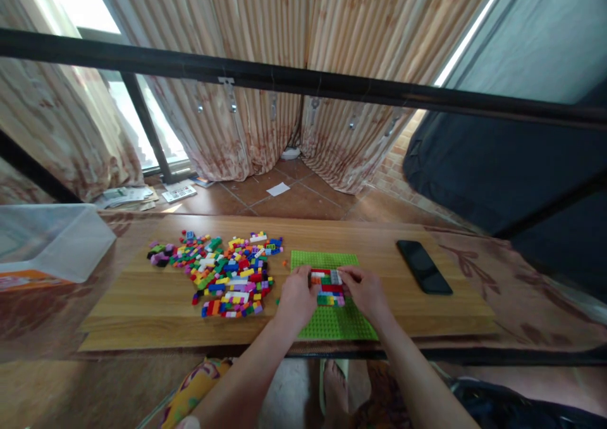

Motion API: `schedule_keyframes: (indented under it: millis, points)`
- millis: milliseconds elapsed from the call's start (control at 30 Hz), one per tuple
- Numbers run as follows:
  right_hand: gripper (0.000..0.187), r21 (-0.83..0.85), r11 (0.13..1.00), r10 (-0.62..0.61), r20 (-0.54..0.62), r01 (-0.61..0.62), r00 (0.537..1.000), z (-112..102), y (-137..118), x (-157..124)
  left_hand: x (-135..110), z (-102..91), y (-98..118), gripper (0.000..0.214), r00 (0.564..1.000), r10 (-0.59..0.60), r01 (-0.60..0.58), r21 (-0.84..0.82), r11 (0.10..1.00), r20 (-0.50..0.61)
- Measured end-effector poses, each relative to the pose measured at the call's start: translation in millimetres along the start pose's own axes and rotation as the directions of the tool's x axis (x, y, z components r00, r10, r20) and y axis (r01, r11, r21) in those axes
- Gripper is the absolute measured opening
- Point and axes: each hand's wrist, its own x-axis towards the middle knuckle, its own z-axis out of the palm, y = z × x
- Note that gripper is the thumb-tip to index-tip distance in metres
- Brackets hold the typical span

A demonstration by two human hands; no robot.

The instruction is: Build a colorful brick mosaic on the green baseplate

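Observation:
A green studded baseplate (332, 329) lies on the wooden board, with a small build of coloured toy bricks (329, 288) on its middle. The build shows rows of red, green, white, grey, blue and pink bricks. My left hand (298, 296) is closed against the build's left side, its fingertips at the upper left corner. From the right, my right hand (367, 292) pinches a grey brick (335, 278) at the build's upper right corner. My fingers partly hide both side edges of the build.
A wide heap of loose toy bricks (237, 274) spreads left of the baseplate. A black phone (423, 267) lies on the right of the wooden board (156, 324). At far left stands a translucent plastic bin (52, 236). A dark metal bar (284, 78) crosses beyond the board, before curtains.

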Motion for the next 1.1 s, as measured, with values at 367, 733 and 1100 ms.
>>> schedule_keyframes:
  millis: [367, 733, 1100]
  points:
    - [0.041, -0.289, 0.955, -0.054, 0.043, 0.064, 0.998, -2, -7, 7, -4, 1.8, 1, 0.031, 1.000, 0.001, -0.001, -0.015, 1.000, -0.015]
    - [0.042, -0.422, 0.898, -0.103, 0.075, 0.125, 0.992, 2, -11, 13, -4, 1.8, 3, 0.031, 1.000, -0.025, 0.023, -0.061, 0.998, -0.020]
    - [0.046, -0.425, 0.854, -0.374, -0.105, 0.298, 0.921, 18, -52, -2, -12, -7.7, -4, 0.034, 0.997, 0.012, -0.012, -0.005, 1.000, -0.073]
